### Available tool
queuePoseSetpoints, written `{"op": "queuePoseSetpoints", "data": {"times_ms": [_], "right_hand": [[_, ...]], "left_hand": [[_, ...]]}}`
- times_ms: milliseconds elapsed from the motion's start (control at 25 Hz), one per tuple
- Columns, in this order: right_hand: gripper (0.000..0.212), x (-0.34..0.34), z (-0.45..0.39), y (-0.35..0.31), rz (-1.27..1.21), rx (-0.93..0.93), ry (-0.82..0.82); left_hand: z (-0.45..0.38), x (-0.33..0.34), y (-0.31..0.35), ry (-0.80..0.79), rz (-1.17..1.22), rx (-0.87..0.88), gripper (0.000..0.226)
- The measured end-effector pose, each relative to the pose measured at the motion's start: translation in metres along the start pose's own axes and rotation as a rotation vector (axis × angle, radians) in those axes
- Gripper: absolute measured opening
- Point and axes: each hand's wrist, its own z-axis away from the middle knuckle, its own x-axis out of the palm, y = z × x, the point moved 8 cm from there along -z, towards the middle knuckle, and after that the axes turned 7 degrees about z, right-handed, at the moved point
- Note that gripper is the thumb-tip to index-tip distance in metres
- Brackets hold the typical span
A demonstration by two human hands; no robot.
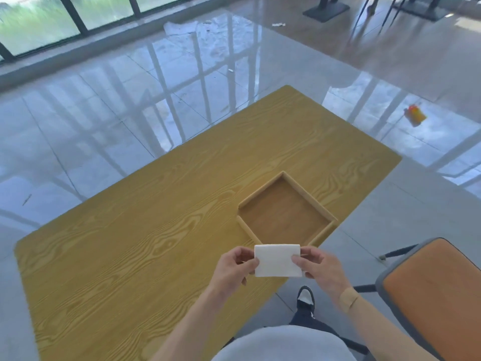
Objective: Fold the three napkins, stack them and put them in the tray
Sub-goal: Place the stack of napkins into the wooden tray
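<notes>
While the folded white napkin stack (278,260) hangs in the air between both hands, the left hand (234,267) pinches its left edge, thumb on top and curled fingers underneath, and the right hand (316,265) pinches the right edge in the same way. Just beyond the fingertips lies the wooden tray (326,230), nothing in it, on the yellow wood-grain table (130,230); the napkins cover its nearest corner from view.

Judged from its look, the paper is very light, soft and limp, with little stiffness beyond what the folds give, so loose layers could slide or fan open. A hold at 2 opposite edges, squeezing all layers together, looks the safest way to carry it.

Whether the bundle holds all 3 napkins cannot be told, since only the top face shows. The fingers below it are hidden. An orange chair (429,295) stands to the right of the right hand.
</notes>
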Motion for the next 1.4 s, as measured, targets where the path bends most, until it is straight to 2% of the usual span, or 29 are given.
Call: {"op": "queuePoseSetpoints", "data": {"times_ms": [240,480,760,1000,1240,1400], "right_hand": [[0.008,-0.077,-0.047,0.016,0.028,-0.001,-0.031],[0.008,-0.120,-0.094,0.012,0.141,-0.052,-0.156],[0.008,-0.102,-0.131,-0.009,0.260,-0.095,-0.267],[0.005,-0.078,-0.157,-0.024,0.461,-0.117,-0.329],[0.008,-0.054,-0.174,-0.038,0.785,-0.219,-0.380],[0.006,-0.049,-0.182,-0.036,0.863,-0.243,-0.373]], "left_hand": [[-0.034,0.077,0.014,0.158,-0.070,-0.059,0.008],[-0.051,0.121,0.018,0.288,-0.104,-0.125,0.010],[-0.061,0.108,0.012,0.404,-0.077,-0.137,0.008],[-0.072,0.088,0.002,0.459,-0.034,-0.146,0.008],[-0.077,0.075,-0.006,0.535,-0.049,-0.163,0.010],[-0.081,0.074,-0.010,0.576,-0.089,-0.186,0.009]]}}
